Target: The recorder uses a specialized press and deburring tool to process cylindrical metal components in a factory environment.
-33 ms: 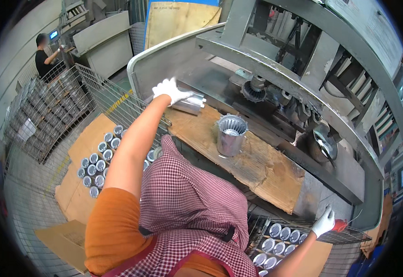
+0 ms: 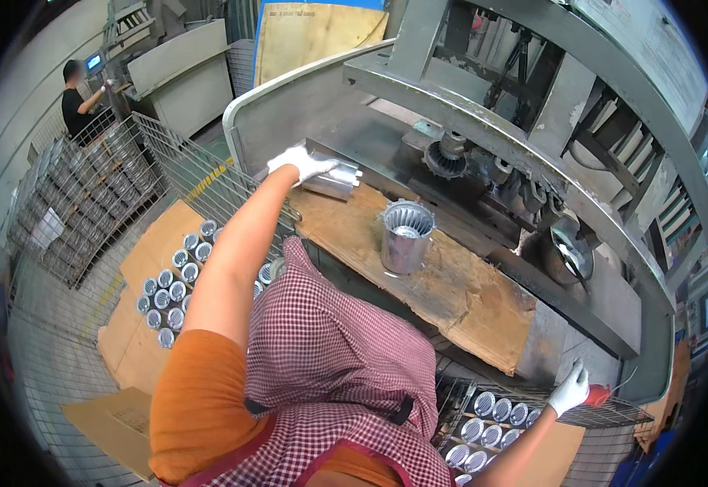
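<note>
My left hand [image 2: 299, 162], in a white glove, rests at the near-left end of a silver metal cylinder [image 2: 331, 180] lying on its side. Its thumb stretches along the cylinder's top and the fingers, partly hidden, curl over the end. Upright on the wooden board [image 2: 484, 316] stands an open finned metal housing [image 2: 406, 243], and no hand touches it. Far to the right, my gloved right hand [image 2: 570, 390] is closed around a red-handled tool [image 2: 597, 395] with a thin bent rod; its exact kind is unclear.
A machine frame [image 2: 524, 122] rises behind the board, with a toothed round fixture [image 2: 445, 160] hanging from it. Wire baskets hold several metal cylinders on cardboard at left [image 2: 177, 290] and lower right [image 2: 472, 430]. A pan [image 2: 571, 252] sits inside the machine. Another person [image 2: 78, 101] stands far left.
My left hand's raised, blurred fingers have come down onto the metal cylinder. My right hand and the upright housing look unmoved.
</note>
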A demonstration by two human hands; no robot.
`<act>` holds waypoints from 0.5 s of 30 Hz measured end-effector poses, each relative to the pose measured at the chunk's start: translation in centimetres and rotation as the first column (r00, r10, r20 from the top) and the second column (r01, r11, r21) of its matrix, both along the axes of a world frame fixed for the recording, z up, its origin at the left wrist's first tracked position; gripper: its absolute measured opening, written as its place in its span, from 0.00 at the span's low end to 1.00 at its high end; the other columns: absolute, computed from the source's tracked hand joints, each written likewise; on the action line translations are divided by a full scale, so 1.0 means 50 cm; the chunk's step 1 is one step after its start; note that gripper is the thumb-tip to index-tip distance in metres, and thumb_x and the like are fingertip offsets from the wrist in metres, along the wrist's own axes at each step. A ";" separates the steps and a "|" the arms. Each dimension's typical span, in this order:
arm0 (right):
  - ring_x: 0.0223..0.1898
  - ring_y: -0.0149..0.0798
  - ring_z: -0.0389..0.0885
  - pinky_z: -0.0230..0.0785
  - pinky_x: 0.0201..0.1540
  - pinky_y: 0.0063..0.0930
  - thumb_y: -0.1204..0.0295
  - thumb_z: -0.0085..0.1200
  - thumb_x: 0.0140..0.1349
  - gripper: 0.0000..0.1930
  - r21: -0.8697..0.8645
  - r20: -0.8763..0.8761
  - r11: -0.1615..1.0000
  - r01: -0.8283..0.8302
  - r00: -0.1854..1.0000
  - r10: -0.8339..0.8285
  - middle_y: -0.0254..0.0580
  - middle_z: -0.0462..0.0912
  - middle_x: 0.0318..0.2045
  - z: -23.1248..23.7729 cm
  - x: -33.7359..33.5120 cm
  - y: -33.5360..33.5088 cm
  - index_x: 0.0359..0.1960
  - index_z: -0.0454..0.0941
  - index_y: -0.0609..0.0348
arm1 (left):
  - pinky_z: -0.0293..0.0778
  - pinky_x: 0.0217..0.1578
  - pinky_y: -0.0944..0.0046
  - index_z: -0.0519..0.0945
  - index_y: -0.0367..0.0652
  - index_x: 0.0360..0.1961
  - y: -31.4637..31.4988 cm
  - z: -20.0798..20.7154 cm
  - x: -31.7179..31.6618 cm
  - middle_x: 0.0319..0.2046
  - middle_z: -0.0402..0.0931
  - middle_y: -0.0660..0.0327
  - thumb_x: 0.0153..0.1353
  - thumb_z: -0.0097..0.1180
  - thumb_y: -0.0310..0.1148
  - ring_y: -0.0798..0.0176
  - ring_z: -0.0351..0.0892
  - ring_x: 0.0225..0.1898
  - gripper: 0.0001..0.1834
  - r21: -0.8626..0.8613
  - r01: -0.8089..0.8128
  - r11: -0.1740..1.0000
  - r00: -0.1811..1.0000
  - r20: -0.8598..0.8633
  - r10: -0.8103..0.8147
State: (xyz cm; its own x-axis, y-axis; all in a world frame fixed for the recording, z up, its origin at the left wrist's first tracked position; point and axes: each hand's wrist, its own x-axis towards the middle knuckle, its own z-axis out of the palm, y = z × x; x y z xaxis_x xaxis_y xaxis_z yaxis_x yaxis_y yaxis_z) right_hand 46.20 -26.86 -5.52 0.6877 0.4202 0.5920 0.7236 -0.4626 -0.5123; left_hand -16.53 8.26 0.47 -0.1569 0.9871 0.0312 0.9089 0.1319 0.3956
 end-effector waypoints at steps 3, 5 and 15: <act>0.29 0.50 0.76 0.65 0.37 0.43 0.59 0.52 0.64 0.16 0.005 -0.003 1.000 0.003 1.000 -0.003 0.53 0.82 0.26 -0.004 0.002 -0.001 0.32 0.85 0.59 | 0.68 0.56 0.57 0.78 0.36 0.53 0.058 -0.068 -0.052 0.55 0.76 0.48 0.49 0.53 0.70 0.49 0.75 0.56 0.46 -0.133 0.091 0.987 0.993 0.086 -0.080; 0.29 0.51 0.75 0.64 0.37 0.44 0.59 0.53 0.64 0.16 0.010 -0.001 1.000 0.016 1.000 -0.016 0.53 0.82 0.26 -0.005 0.003 0.001 0.32 0.85 0.59 | 0.70 0.51 0.56 0.81 0.38 0.49 0.070 -0.073 -0.063 0.50 0.78 0.47 0.52 0.55 0.66 0.48 0.77 0.52 0.40 -0.011 0.151 0.988 0.910 0.392 -0.135; 0.26 0.53 0.74 0.63 0.34 0.46 0.60 0.55 0.62 0.17 0.008 0.087 0.998 0.069 0.994 -0.069 0.55 0.79 0.22 -0.006 -0.005 0.008 0.28 0.83 0.63 | 0.68 0.46 0.52 0.83 0.50 0.42 -0.053 0.057 0.054 0.40 0.82 0.54 0.57 0.55 0.54 0.53 0.81 0.45 0.22 0.290 0.029 0.957 0.940 -0.334 0.072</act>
State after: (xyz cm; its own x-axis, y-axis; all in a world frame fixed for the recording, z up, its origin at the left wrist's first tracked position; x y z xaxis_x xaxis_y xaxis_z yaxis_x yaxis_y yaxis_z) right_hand 45.95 -26.46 -5.84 0.6609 0.3706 0.6526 0.7318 -0.5109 -0.4511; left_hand -13.83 5.62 3.31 -0.1078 0.9242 0.3665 0.9927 0.0802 0.0896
